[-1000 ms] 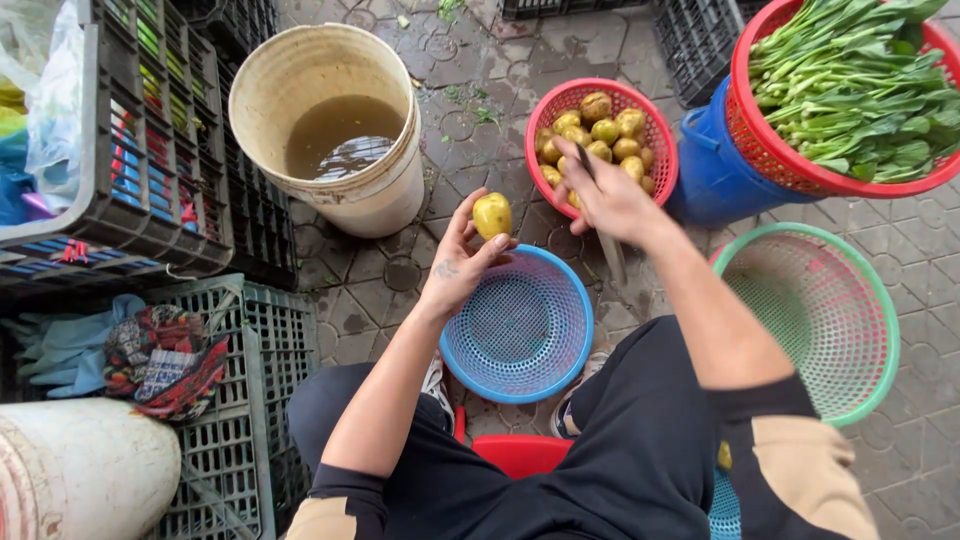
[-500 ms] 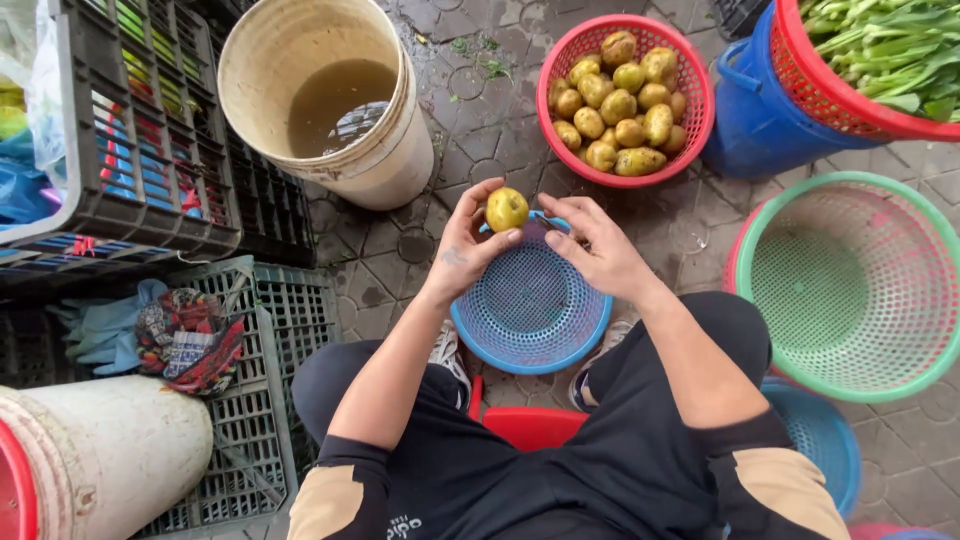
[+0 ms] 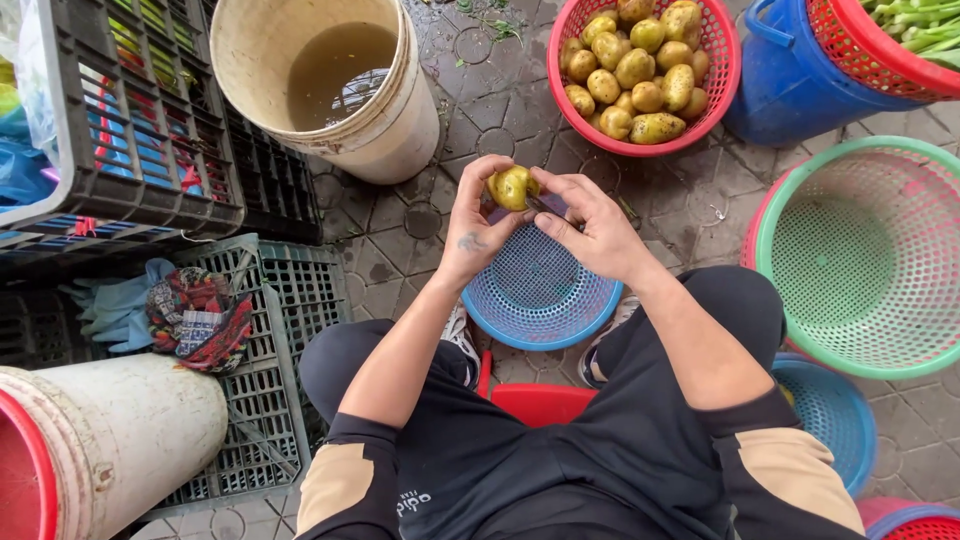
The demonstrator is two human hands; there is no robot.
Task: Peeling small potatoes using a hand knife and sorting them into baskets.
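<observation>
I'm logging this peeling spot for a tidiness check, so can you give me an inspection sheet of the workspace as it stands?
Surface: wet, grey patterned paving, bits of green scrap at the top.
Job's things: one yellow potato held over a blue perforated basket; a red basket of potatoes beyond it.
Clutter: cream bucket of murky water, empty green-rimmed basket, dark crates, cloths on a grey crate.
Grips: left hand holds the potato; right hand works at it, with what looks like a small blade, mostly hidden.
Cables: nothing seen.
Surroundings: blue bucket, greens at top right, white drum at lower left.
</observation>
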